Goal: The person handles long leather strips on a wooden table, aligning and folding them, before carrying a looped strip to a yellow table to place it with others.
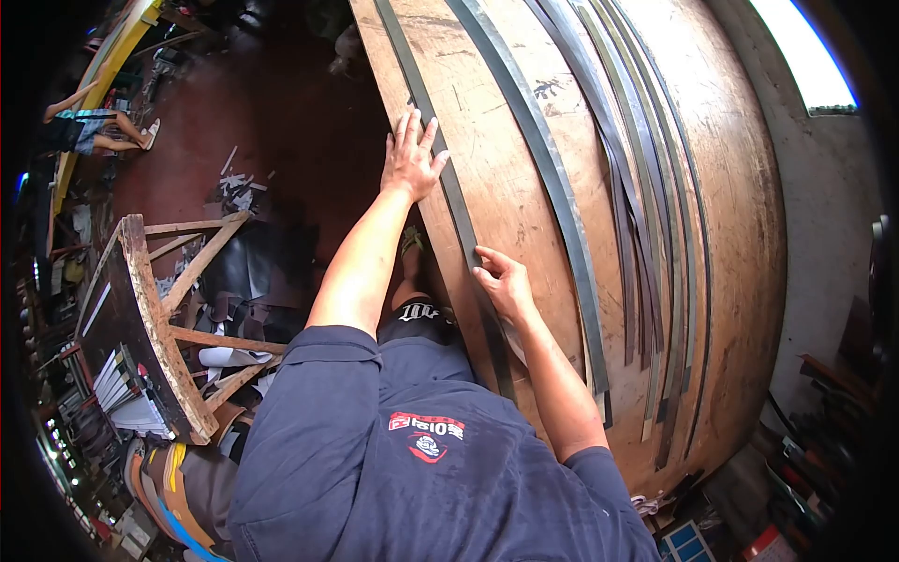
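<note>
A long, narrow dark strip (461, 211) lies along the near left edge of a wooden tabletop (496, 140). My left hand (412, 157) rests palm down across this strip, fingers stretched and slightly spread. Lower along the same strip is my right hand (507, 285), its thumb and forefinger at the strip's edge and the other fingers curled. A wider dark grey band (543, 155) curves along the board to the right of both hands. Further right, several thin strips (646, 187) in dark and olive tones lie bunched side by side.
A wooden trestle frame (164, 328) stands to my left, with pale scraps (242, 192) on the reddish floor (178, 187) beyond. Another person's legs (117, 131) show at the far left. A grey wall (829, 206) bounds the right, above stacked dark materials (805, 468).
</note>
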